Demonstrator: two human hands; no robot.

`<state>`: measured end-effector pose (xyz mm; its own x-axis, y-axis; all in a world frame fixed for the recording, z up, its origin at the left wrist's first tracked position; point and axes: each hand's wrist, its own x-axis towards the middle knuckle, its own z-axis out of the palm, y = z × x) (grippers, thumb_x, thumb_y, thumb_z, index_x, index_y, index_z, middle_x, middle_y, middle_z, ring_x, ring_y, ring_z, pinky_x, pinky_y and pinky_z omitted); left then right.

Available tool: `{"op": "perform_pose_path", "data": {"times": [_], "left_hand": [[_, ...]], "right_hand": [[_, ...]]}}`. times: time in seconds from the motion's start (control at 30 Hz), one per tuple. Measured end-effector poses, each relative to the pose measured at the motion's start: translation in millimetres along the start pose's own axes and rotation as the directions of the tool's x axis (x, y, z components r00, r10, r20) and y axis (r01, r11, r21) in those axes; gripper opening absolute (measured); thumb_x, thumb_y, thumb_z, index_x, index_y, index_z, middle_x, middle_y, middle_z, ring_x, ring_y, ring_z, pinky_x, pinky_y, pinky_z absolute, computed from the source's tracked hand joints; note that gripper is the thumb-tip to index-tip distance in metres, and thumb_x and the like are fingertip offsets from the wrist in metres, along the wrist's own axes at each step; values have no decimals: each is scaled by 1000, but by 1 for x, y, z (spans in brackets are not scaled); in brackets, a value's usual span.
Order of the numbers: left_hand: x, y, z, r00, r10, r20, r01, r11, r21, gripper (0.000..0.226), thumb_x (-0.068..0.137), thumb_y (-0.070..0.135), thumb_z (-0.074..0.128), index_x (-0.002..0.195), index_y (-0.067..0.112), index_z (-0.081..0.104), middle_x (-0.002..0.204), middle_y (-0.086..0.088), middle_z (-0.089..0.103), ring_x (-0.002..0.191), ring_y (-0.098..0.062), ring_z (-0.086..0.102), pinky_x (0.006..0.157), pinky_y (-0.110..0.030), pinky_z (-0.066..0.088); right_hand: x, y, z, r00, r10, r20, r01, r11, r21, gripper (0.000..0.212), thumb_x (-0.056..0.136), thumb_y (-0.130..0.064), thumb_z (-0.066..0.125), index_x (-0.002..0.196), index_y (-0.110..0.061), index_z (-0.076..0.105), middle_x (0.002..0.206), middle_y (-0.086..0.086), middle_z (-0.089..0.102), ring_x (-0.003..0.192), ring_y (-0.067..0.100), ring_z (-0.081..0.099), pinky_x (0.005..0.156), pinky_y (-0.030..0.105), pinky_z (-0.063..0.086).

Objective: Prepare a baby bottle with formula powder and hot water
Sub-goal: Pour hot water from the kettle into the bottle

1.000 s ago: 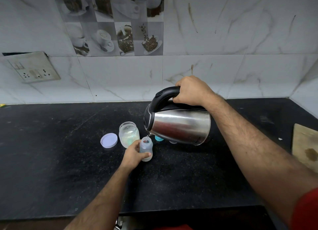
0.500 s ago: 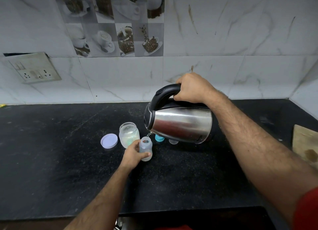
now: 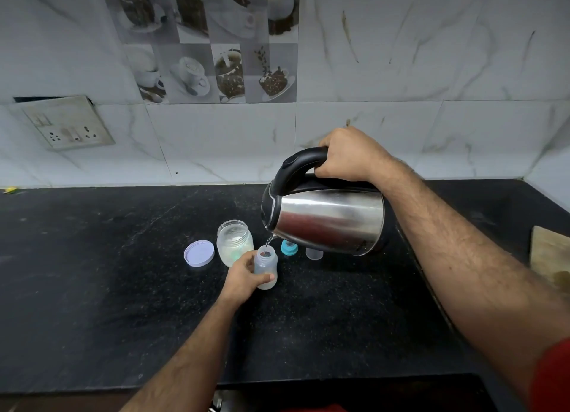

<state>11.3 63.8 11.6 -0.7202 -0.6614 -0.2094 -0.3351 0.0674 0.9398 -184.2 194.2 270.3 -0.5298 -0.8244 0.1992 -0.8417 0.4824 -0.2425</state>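
Gripping the tilted kettle (image 3: 327, 220) (water trickling out), the right hand (image 3: 348, 155) pours; the left hand (image 3: 243, 277) clasps the baby bottle (image 3: 266, 268) on the worktop (image 3: 92, 273).

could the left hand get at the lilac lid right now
Probably not yet: the left hand grips the bottle while the kettle pours into it. The lid lies uncovered just left of the jar, so letting go would free the way.

Black speckled stone counter (image 3: 92, 288) runs wall to wall. Backsplash: white marble-look tiles (image 3: 431, 57) with grey veins, a few brown streaks. Coffee-cup picture tiles (image 3: 212, 41) upper centre. Socket plate (image 3: 66, 123) on the left wall, tilted, grimy. Wooden board (image 3: 552, 257) at the right edge of the counter. Lighting dim, even.
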Motion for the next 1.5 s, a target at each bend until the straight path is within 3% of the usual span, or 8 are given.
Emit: {"op": "perform_pose_path", "data": {"times": [0.53,0.73,0.97,1.27,1.5], "left_hand": [[4,0,-2,1000,0,-3,0,1000,12,53,74,2,84,116,22,59,113,7,65,108,-14,62,86,-19,45],[6,-1,-4,1000,-6,-2,6,999,42,55,74,5,84,119,22,58,117,5,64,109,-15,61,93,-27,46],[6,0,-3,1000,2,2,-2,1000,28,52,74,4,84,115,23,58,106,13,64,102,-9,61,76,-11,43],[12,-3,-1,1000,-28,14,27,999,46,57,75,6,84,122,21,57,118,6,63,111,-15,59,98,-31,47],[16,-1,1,1000,1,14,-1,1000,23,55,74,4,85,117,24,58,111,9,65,106,-11,62,86,-21,45]], "right_hand": [[7,0,-8,1000,-17,-2,17,1000,-1,13,66,-25,70,62,-18,60,52,-3,54,49,17,50,47,24,32],[8,-1,-15,1000,-5,8,5,1000,-3,10,68,-25,70,66,-20,61,57,-2,57,53,17,53,49,25,35],[10,0,-24,1000,8,2,-8,1000,10,12,69,-24,71,64,-21,61,59,-1,58,54,17,54,49,26,36],[15,-1,-27,1000,6,-5,-6,1000,-4,11,69,-25,71,65,-22,62,60,-1,59,55,17,54,49,26,36],[17,-1,-29,1000,-7,-7,6,1000,-28,10,70,-25,72,69,-19,64,60,-1,58,55,16,53,49,26,36]]}}
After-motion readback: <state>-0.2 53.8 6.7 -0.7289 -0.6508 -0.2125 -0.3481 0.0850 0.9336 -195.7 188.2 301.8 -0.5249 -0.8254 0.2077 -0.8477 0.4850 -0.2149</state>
